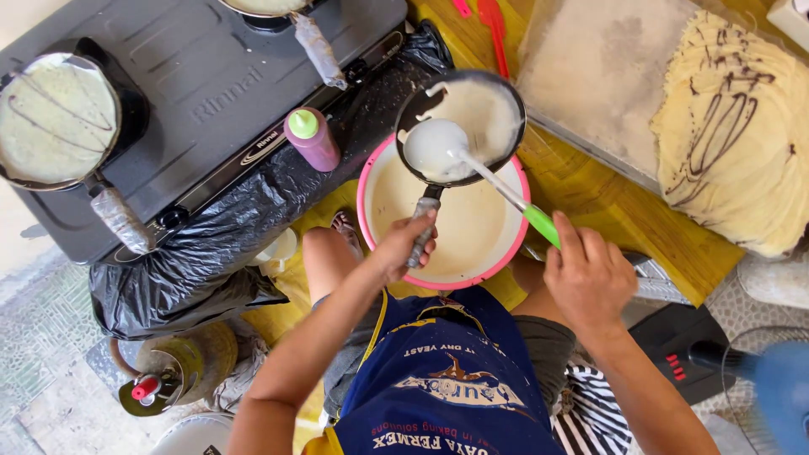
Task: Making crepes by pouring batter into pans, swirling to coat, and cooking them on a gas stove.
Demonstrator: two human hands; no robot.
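Note:
My left hand [408,244] grips the wrapped handle of a small black frying pan [497,94], held tilted over a pink-rimmed bowl of pale batter [362,198]. My right hand [587,274] holds a green-handled ladle [438,145] whose white bowl sits inside the pan, with batter spreading across the pan's bottom. Both hands are above my knees and a blue apron.
A grey two-burner gas stove [211,84] carries another pan with a chocolate-drizzled crepe [55,118]. A pink squeeze bottle with a green cap [312,139] stands by the stove. A stack of finished crepes [737,135] lies at the right. A gas cylinder [173,371] and a fan [775,388] stand on the floor.

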